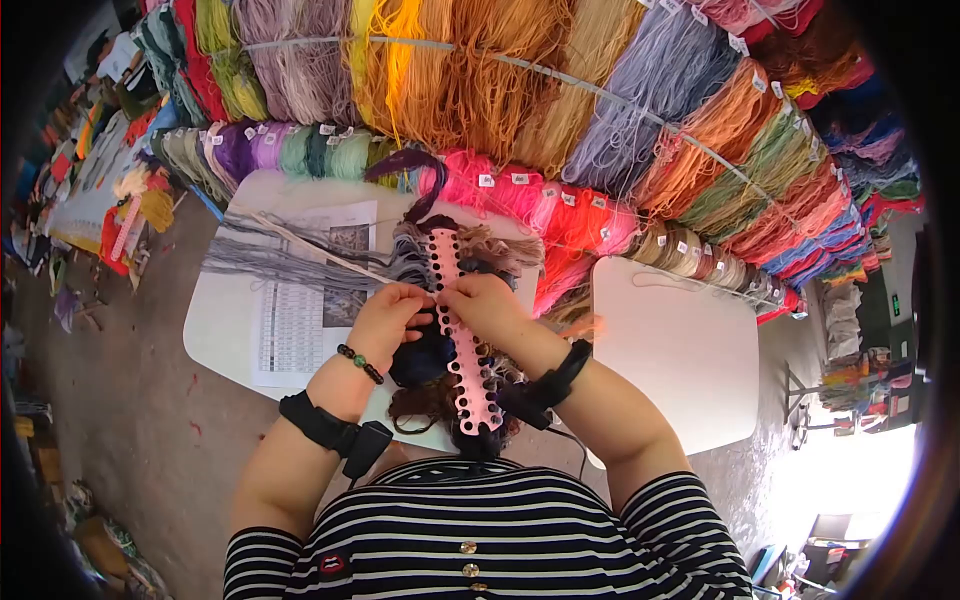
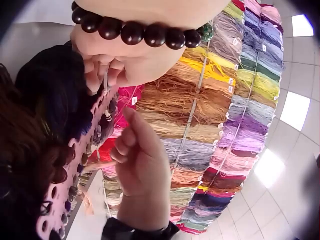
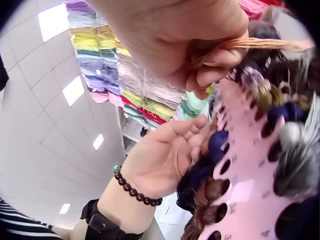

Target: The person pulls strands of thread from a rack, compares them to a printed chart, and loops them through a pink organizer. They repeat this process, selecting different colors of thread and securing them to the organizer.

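A long pink card with numbered holes (image 1: 465, 365) lies lengthwise before me, with dark, brown, blue and grey thread bundles looped through its edges. My right hand (image 1: 490, 310) is over the card's upper part, fingers curled round a peach thread strand (image 3: 270, 44) that trails off to the right. At the card's left edge, my left hand (image 1: 385, 310) pinches a thin pale strand (image 2: 106, 80) between thumb and fingers. A long beige strand (image 1: 325, 248) runs from the upper left down to this hand. Navy thread (image 3: 197, 172) hangs just below the left fingers in the right wrist view.
The card rests on a white table (image 1: 222, 325). Printed sheets (image 1: 285, 345) and loose grey threads (image 1: 270, 262) are on its left side. Behind hang racks of coloured skeins (image 1: 470, 80), with bright pink ones (image 1: 500, 205) at the table's back. A second white table (image 1: 680, 360) stands right.
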`<state>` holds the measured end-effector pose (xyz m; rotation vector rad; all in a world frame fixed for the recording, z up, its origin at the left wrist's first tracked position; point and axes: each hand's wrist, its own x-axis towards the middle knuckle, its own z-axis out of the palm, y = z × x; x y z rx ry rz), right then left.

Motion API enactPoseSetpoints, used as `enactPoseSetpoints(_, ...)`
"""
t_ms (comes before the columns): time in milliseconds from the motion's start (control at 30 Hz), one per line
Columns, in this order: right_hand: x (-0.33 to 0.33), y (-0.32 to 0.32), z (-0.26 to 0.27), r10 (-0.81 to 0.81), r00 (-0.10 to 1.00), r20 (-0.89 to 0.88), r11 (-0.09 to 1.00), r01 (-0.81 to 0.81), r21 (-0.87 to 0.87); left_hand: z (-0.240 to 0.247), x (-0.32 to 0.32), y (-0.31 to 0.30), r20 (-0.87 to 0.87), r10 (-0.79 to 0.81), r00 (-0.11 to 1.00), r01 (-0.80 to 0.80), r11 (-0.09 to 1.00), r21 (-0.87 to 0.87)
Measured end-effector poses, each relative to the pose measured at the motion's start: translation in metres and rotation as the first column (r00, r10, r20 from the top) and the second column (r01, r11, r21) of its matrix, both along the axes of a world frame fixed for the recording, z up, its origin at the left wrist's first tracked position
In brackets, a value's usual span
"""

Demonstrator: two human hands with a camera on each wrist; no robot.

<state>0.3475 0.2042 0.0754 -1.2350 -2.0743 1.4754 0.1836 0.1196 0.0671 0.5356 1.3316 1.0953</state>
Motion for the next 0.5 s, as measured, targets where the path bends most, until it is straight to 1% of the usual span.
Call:
enactPoseSetpoints(133,0.001,0.005,-0.002,-0.066,0.997,-0.031,0.979,0.059,-0.197,-0.004,0.012,0.007,0.004,0.069,0.998,-0.069,0.996,0.048)
enactPoseSetpoints(233,0.005,0.01,-0.002,-0.115,0.99,-0.077,0.945,0.085,-0.316,-0.009,0.017,0.015,-0.057,0.057,0.997,-0.052,0.995,0.087)
enactPoseSetpoints(300,0.006,0.012,-0.006,-0.171,0.979,-0.115,0.908,0.111,-0.404,-0.014,0.018,0.017,-0.061,0.063,0.996,-0.056,0.992,0.112)
enactPoseSetpoints(433,0.007,0.018,-0.003,-0.161,0.985,-0.069,0.893,0.116,-0.436,-0.016,0.02,0.019,-0.109,0.047,0.993,-0.031,0.989,0.143)
enactPoseSetpoints(500,0.007,0.02,0.005,-0.141,0.989,-0.051,0.9,0.107,-0.424,-0.017,0.02,0.019,-0.085,0.046,0.995,-0.032,0.986,0.161)
